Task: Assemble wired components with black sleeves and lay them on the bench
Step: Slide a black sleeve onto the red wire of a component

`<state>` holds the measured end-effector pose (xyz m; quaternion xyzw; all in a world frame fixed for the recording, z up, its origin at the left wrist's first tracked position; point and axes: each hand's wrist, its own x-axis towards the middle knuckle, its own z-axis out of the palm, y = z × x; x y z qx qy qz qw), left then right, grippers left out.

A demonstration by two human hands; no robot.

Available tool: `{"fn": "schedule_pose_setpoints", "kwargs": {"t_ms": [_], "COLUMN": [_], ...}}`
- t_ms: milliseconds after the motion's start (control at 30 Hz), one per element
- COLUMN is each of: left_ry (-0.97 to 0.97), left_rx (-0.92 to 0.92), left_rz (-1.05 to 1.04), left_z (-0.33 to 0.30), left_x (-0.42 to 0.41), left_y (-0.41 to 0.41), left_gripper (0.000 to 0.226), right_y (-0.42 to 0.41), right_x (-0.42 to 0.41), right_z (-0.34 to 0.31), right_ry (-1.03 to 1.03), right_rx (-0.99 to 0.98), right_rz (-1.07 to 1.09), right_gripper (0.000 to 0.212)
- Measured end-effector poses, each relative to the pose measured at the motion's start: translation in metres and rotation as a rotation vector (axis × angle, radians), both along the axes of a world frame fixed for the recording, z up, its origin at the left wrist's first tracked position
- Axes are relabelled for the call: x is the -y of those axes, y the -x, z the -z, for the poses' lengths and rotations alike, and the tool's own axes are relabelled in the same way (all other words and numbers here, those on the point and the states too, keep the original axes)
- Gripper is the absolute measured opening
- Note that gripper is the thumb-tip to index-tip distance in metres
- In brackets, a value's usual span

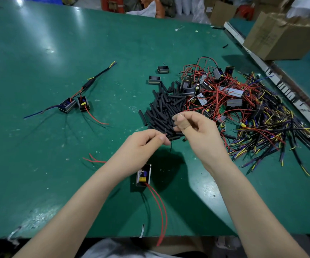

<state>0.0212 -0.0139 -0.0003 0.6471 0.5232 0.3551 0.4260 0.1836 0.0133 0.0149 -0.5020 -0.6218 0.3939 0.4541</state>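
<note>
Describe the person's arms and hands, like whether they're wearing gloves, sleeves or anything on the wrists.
Both forearms are bare up to the frame's bottom edge, with no sleeves visible. The left hand and right hand wear no gloves; no rings, watch or wristband show. Fingernails look short and unpainted.

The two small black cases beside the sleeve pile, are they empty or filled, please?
Empty: both cases show hollow insides, with no board or wires.

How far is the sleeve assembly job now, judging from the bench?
Done: two wired components lie at the far left of the bench, joined to a sleeved cable. In hand: the left hand pinches a thin wire beside a black sleeve, the right hand above it. Left: a large pile of sleeves and a heap of unassembled components.
</note>
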Motion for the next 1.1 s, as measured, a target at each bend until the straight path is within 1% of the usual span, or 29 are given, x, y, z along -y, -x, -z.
{"fn": "schedule_pose_setpoints", "kwargs": {"t_ms": [100,167,300,400,500,600,700,733,800,867,967,1100], "left_ry": [0.009,0.019,0.035,0.043,0.03,0.007,0.009,0.022,0.057,0.068,0.069,0.118], "left_rx": [0.141,0.211,0.252,0.253,0.219,0.184,0.197,0.202,0.209,0.236,0.321,0.411], "left_rz": [0.04,0.081,0.097,0.093,0.089,0.079,0.058,0.034,-0.055,-0.095,-0.056,0.023], "left_z": [-0.003,-0.003,-0.002,-0.004,-0.005,-0.003,-0.001,0.0,0.004,0.005,0.002,-0.001], "left_x": [-0.003,-0.004,-0.004,-0.005,-0.007,-0.008,-0.007,-0.007,-0.007,-0.007,-0.009,-0.013], "left_y": [0.004,0.005,0.006,0.007,0.007,0.004,0.003,0.003,0.006,0.011,0.013,0.01], "left_gripper": [0.026,0.024,0.022,0.021,0.023,0.023,0.023,0.024,0.029,0.032,0.028,0.029], "right_y": [-0.002,0.0,0.005,0.008,0.014,0.018,0.024,0.025,0.022,0.015,0.008,0.01], "right_x": [0.003,0.006,0.008,0.008,0.011,0.015,0.017,0.017,0.013,0.007,0.004,0.008], "right_z": [0.001,0.007,0.012,0.014,0.014,0.015,0.018,0.018,0.015,0.009,0.008,0.014], "right_ry": [0.113,0.175,0.215,0.175,0.084,-0.123,-0.263,-0.282,-0.293,-0.282,-0.275,-0.285], "right_rx": [-0.035,-0.061,-0.132,-0.135,-0.014,0.205,0.349,0.365,0.319,0.254,0.254,0.184], "right_rz": [-0.176,-0.241,-0.241,-0.233,-0.176,-0.074,0.06,0.118,0.215,0.237,0.098,-0.111], "right_gripper": [0.015,0.013,0.007,0.01,0.014,0.018,0.014,0.013,0.012,0.011,0.01,0.025]}}
